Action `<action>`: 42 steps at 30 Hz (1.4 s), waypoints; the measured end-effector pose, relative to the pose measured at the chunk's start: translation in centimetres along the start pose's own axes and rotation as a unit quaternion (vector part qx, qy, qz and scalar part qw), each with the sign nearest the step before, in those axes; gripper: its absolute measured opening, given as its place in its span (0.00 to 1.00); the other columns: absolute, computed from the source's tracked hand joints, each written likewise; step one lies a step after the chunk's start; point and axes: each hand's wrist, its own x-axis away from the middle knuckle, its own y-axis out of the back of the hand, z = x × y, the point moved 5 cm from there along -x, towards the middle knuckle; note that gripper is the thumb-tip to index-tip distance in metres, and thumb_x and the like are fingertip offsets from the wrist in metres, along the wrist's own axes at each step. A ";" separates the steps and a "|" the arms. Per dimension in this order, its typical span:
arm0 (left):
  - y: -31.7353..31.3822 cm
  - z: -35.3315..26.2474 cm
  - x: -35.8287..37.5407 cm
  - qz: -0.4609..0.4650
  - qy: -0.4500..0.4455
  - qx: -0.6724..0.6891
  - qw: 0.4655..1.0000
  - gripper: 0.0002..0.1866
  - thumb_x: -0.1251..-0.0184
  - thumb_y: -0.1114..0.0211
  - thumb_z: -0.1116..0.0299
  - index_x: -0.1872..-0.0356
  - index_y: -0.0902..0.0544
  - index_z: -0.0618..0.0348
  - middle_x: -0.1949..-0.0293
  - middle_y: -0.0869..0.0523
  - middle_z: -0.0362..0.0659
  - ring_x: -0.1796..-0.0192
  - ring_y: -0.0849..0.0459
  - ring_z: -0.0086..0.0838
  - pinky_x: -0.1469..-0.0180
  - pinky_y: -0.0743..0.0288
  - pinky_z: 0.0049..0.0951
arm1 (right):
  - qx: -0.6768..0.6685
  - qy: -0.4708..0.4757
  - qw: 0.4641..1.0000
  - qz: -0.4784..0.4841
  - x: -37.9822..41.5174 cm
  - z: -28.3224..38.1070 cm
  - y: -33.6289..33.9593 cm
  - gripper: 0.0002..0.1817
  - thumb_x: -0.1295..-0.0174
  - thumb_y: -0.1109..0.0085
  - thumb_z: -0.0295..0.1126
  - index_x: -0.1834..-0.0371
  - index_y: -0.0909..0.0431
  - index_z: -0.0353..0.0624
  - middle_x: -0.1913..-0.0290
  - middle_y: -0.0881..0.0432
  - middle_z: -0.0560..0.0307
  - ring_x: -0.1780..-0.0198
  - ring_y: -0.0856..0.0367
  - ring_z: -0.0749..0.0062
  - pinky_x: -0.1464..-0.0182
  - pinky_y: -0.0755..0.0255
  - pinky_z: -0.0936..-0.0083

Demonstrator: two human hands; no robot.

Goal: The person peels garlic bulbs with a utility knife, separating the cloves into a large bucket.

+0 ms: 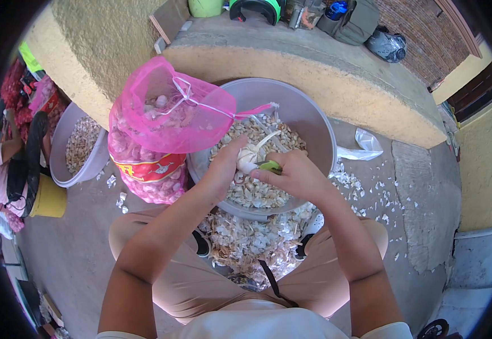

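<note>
Over a big grey tub [319,118] partly filled with garlic cloves [257,195], both my hands are close together. My left hand [226,164] is closed around a whitish garlic bulb [248,155] with its stalk pointing up and to the right. Gripped in my right hand [295,172] is a small green-handled tool [271,166], up against the bulb; its working end is hidden. A pink mesh sack [144,141] of garlic bulbs leans on the tub's left side, its loose top hanging over the rim.
Garlic skins [257,243] are heaped between my feet and scattered on the floor to the right. A white plastic bag [362,146] lies beside the tub. At left another person [8,164] sits near a second tub [65,175]. A ledge [313,56] with a backpack [350,22] runs behind.
</note>
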 end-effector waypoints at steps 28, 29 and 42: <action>0.5 -0.2 0.3 -0.023 -0.062 -0.010 0.998 0.18 0.36 0.55 0.54 0.68 0.25 0.58 0.76 0.23 0.37 0.75 0.28 0.18 0.74 0.35 0.20 | -0.028 0.010 0.999 -0.039 -0.4 -0.3 -0.6 0.22 0.47 0.43 0.47 0.82 0.27 0.37 0.89 0.32 0.52 0.85 0.33 0.67 0.77 0.37 0.72; 0.5 -0.1 0.2 -0.024 -0.070 -0.008 0.997 0.18 0.36 0.55 0.54 0.68 0.25 0.58 0.75 0.23 0.37 0.75 0.27 0.19 0.72 0.34 0.20 | -0.014 0.006 1.000 -0.025 -0.4 -0.3 -0.7 0.23 0.46 0.46 0.50 0.81 0.25 0.38 0.87 0.30 0.49 0.82 0.30 0.62 0.74 0.35 0.69; 0.8 0.0 -0.2 -0.031 -0.063 0.037 0.997 0.19 0.36 0.55 0.53 0.67 0.25 0.59 0.72 0.21 0.40 0.71 0.24 0.22 0.68 0.31 0.23 | 0.137 0.009 0.989 0.054 -0.8 -0.5 -3.4 0.30 0.47 0.51 0.57 0.84 0.24 0.36 0.86 0.28 0.44 0.78 0.26 0.51 0.71 0.32 0.63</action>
